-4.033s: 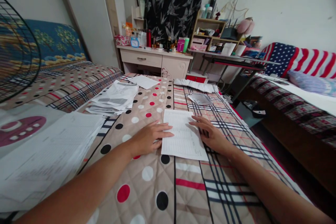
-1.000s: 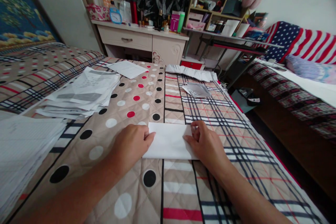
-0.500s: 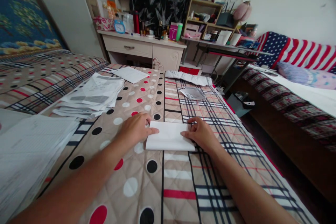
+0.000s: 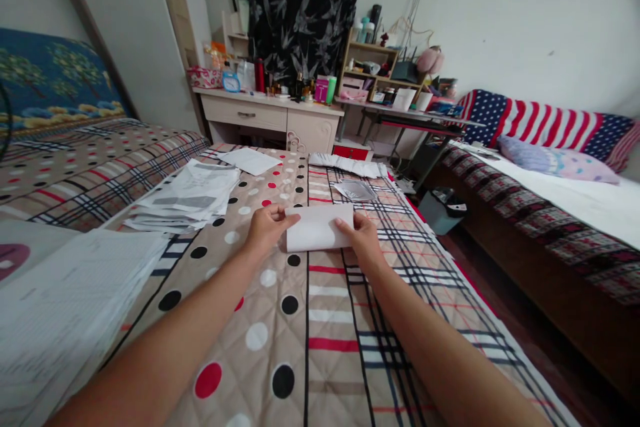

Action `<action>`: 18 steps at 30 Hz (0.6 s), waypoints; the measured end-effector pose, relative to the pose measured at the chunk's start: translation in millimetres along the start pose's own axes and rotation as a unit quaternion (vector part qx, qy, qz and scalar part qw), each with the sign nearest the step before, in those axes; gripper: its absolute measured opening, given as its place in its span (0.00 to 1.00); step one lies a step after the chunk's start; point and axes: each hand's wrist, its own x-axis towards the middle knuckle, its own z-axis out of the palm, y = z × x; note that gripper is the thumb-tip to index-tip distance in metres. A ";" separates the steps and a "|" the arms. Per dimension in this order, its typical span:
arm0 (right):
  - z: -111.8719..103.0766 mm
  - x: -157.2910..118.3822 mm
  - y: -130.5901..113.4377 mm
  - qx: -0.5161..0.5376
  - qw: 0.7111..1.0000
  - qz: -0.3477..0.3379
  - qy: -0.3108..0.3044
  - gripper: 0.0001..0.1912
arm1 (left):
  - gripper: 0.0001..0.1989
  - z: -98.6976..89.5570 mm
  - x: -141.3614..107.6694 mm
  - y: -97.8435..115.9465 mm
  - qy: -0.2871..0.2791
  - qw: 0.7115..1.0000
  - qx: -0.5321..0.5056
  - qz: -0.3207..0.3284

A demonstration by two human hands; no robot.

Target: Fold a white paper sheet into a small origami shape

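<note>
A white folded sheet of paper [image 4: 318, 229] is held between my two hands above the patterned quilt [image 4: 285, 320]. My left hand [image 4: 269, 227] pinches its upper left corner, thumb on the front and fingers behind. At the right end, my right hand [image 4: 361, 235] grips the paper the same way, its thumb lying on the near face. Most of the fingers are hidden behind the sheet. Beyond it lie a silvery-grey flat packet [image 4: 356, 191] and a long white crumpled strip [image 4: 347, 165].
Stacks of printed papers [image 4: 187, 197] and a larger pile [image 4: 75, 300] lie on the left, with a white sheet [image 4: 250, 161] farther back. A cluttered desk [image 4: 245, 113] stands behind. On the right are a grey bin [image 4: 443, 210] and another bed [image 4: 540, 187].
Both hands have lifted the paper off the quilt and tilted its face toward me. My right hand has shifted slightly inward. The view has tipped up a little.
</note>
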 end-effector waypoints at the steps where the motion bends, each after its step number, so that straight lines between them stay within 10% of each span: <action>1: 6.0 3.7 -0.9 0.035 0.999 0.009 -0.001 0.24 | 0.16 1.1 2.2 1.0 0.014 1.000 -0.009 0.010; 7: 29.6 8.9 9.7 0.109 0.994 0.010 0.030 0.24 | 0.18 -4.0 7.0 -9.2 0.086 0.994 -0.067 0.000; 18: 27.8 10.2 13.7 0.084 0.996 0.016 0.035 0.22 | 0.20 -3.6 5.4 -12.4 0.047 0.994 -0.080 -0.057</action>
